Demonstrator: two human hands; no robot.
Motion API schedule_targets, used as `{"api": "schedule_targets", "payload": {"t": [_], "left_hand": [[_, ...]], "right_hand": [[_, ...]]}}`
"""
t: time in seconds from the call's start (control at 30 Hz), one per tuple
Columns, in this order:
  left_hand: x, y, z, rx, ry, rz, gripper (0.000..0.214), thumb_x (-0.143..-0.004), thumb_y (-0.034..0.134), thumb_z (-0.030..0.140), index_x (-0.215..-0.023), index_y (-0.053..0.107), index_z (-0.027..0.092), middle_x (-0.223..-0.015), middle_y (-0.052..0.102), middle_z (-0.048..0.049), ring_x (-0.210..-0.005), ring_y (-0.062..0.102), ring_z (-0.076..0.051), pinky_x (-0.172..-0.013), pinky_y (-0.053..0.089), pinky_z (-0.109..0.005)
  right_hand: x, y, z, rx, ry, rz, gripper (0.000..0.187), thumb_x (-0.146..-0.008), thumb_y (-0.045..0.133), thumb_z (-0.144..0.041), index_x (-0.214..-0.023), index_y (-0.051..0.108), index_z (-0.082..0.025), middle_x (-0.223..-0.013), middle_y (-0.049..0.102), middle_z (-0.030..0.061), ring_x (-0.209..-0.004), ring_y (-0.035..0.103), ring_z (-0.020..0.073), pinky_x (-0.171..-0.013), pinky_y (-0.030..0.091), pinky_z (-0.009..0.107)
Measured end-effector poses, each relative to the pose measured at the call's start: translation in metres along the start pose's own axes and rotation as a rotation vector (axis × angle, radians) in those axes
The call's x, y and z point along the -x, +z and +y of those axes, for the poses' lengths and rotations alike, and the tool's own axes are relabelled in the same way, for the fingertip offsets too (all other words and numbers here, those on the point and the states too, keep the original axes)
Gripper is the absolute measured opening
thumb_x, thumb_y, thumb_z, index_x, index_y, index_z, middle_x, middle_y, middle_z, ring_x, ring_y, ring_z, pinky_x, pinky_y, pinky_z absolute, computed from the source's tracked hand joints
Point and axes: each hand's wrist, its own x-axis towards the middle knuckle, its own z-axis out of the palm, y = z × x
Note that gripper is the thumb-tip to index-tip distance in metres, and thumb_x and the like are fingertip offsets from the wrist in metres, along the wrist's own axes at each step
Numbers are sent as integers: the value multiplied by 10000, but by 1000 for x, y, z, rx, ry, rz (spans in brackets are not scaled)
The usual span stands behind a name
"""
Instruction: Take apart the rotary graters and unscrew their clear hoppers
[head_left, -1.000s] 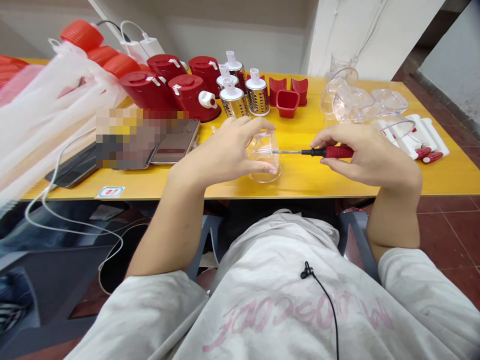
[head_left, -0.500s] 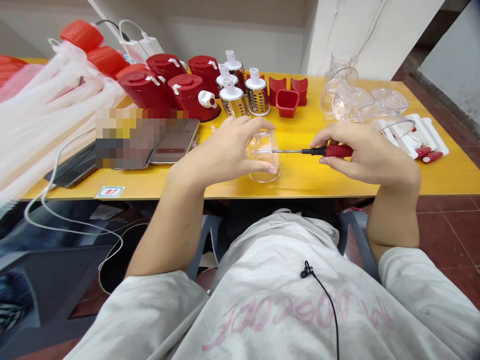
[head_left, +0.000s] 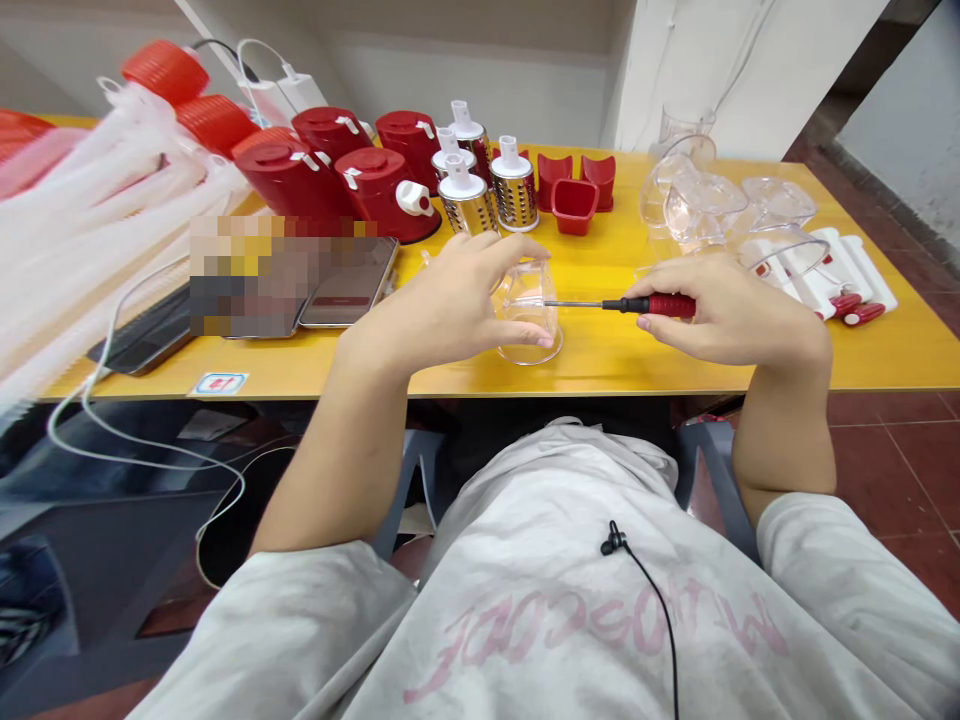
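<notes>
1. a clear plastic cup [head_left: 529, 325] sits in the middle of the view, near the front edge of the yellow bench [head_left: 600, 372]; i cannot tell whether its base rests on the bench.
2. the left hand [head_left: 442, 300] is closed around the cup, its fingers curved over the top and its thumb lying across the near side.
3. the right hand [head_left: 731, 310] grips a red-handled screwdriver [head_left: 660, 305] between its fingers and thumb, holding it level. the thin metal shaft [head_left: 574, 303] points left and passes into the cup, with its tip seen through the plastic.
4. just beyond the left hand stand two stainless drum graters [head_left: 466, 200] with white tops, and a third drum grater [head_left: 514, 190] stands just to their right.
5. behind them is a row of red housings [head_left: 382, 195] with white fittings, and beside those are small red holders [head_left: 575, 207].
6. clear bowls [head_left: 705, 205] are grouped at the far right, near white and red parts [head_left: 825, 275].
7. a phone [head_left: 349, 285] lies left of the hands beside a pixelated patch [head_left: 277, 278].
8. white plastic bags [head_left: 97, 210] with red lids [head_left: 165, 72] sit at the far left.
</notes>
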Motion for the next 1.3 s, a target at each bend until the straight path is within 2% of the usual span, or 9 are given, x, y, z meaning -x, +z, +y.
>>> {"api": "schedule_targets", "payload": {"t": [0.17,0.47,0.8,1.0,1.3], "left_hand": [[0,0,1,-2,5,1,788,-1006,1021,648,-1677,768,319,-1703,822,-130,-1587,717,-489,-1351,571,-599],[0,0,0,0,5,8,789,-998,1034,642,-1666,778,312,-1681,832,-133,-1562,727,-485,-1334,582,-597],[0,1,1,-4,1,8,792,-996,1038,650,-1665,778,316,-1688,823,-134,-1566,722,-492,-1345,580,-611],[0,1,2,-11,-7,5,803,-1004,1024,665,-1676,771,308,-1696,814,-143,-1571,719,-506,-1353,572,-623],[0,0,3,-22,-18,-2,804,-998,1023,662,-1678,770,314,-1683,824,-134,-1570,720,-497,-1339,585,-607]], "right_hand": [[0,2,5,-12,-10,5,300,-1082,791,-373,-1277,995,-270,-1133,970,90,-996,859,326,-974,637,468],[2,3,12,-7,-25,38,322,-1080,805,-365,-1318,1005,-282,-1180,994,86,-1010,880,324,-973,670,464],[4,0,5,0,-76,60,339,-1120,778,-337,-1354,1021,-305,-1237,1007,75,-1056,901,325,-988,682,467],[5,0,1,8,-94,117,319,-1131,778,-342,-1342,1015,-308,-1196,998,73,-1023,876,315,-988,676,468],[7,0,2,4,-68,124,333,-1139,773,-337,-1379,1003,-309,-1218,995,83,-1062,880,330,-1011,684,493]]}}
